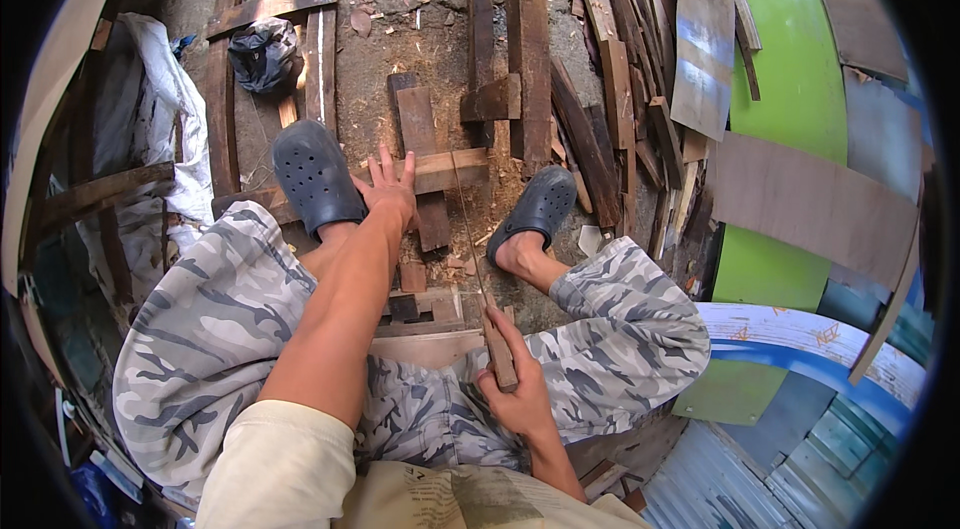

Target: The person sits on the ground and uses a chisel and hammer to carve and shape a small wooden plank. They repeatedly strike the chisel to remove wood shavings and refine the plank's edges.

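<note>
My right hand [520, 399] is closed around the wooden handle [499, 354] of a handsaw. Its thin blade [470, 229] points away from me, seen nearly edge-on, and its far end lies across the right part of a light wooden plank [452, 169]. My left hand [388, 193] presses on that plank with fingers spread, next to my left clog [317, 174], which also seems to rest on the wood. Under the plank, a darker short board [418, 119] runs crosswise. My right clog [535, 209] stands on the ground to the right of the saw.
Sawdust and chips litter the ground. Long dark beams [527, 39] lie ahead, and a heap of planks [625, 79] fills the right, beside a green panel [785, 49]. A black plastic bag [264, 56] sits on a wooden frame at left, near a white sack [170, 109].
</note>
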The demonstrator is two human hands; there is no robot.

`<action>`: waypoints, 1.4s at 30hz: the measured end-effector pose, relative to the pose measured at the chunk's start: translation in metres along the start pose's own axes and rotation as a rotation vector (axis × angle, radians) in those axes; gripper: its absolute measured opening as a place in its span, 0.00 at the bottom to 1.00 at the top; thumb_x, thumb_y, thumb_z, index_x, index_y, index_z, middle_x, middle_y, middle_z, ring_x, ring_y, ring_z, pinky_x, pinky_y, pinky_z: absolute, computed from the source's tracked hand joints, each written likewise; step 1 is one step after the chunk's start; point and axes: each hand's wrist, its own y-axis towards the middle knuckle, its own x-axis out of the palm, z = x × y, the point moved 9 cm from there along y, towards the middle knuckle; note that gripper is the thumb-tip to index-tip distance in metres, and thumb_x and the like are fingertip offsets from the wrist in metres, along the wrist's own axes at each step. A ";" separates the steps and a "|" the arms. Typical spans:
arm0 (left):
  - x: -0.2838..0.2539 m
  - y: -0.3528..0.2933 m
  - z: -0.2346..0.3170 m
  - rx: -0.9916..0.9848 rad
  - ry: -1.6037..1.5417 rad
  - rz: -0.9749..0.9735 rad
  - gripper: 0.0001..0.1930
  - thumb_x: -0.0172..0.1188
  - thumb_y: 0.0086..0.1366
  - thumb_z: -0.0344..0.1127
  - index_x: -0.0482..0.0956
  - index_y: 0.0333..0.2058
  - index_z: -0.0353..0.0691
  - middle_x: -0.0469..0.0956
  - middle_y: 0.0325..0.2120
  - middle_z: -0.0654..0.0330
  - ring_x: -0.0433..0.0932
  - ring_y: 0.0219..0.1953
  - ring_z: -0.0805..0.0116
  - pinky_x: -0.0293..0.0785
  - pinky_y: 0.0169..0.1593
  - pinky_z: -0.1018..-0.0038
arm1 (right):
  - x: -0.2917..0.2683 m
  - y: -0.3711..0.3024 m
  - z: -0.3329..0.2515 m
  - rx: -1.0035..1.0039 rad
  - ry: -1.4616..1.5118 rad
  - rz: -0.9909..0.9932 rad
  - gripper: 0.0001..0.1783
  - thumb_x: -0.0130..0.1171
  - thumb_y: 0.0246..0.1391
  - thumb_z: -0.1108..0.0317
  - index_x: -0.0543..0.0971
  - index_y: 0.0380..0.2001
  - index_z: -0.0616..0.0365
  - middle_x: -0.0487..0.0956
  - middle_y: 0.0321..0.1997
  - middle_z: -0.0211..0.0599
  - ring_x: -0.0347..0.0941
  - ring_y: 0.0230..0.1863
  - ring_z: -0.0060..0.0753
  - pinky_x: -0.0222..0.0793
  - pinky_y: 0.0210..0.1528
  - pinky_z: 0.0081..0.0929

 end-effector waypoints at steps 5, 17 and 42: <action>0.001 0.005 0.002 0.024 0.002 0.017 0.71 0.77 0.48 0.50 0.26 0.76 0.63 0.21 0.76 0.45 0.29 0.79 0.42 0.39 0.68 0.24 | 0.014 0.098 0.025 -0.154 -0.024 0.039 0.42 0.53 0.51 0.80 0.61 0.72 0.61 0.69 0.72 0.53 0.64 0.74 0.48 0.57 0.73 0.35; 0.008 0.004 0.002 0.017 0.013 0.025 0.72 0.78 0.47 0.52 0.26 0.76 0.63 0.21 0.76 0.46 0.31 0.79 0.42 0.42 0.68 0.25 | 0.003 0.101 0.036 -0.250 -0.181 0.071 0.41 0.52 0.50 0.82 0.64 0.72 0.57 0.74 0.65 0.42 0.76 0.39 0.24 0.73 0.39 0.21; -0.030 0.018 -0.010 0.251 0.013 0.261 0.56 0.69 0.45 0.77 0.70 0.60 0.34 0.77 0.56 0.49 0.73 0.63 0.50 0.71 0.62 0.56 | -0.003 0.036 -0.043 0.155 0.292 0.029 0.45 0.66 0.63 0.63 0.53 0.75 0.63 0.80 0.38 0.35 0.72 0.27 0.17 0.68 0.23 0.16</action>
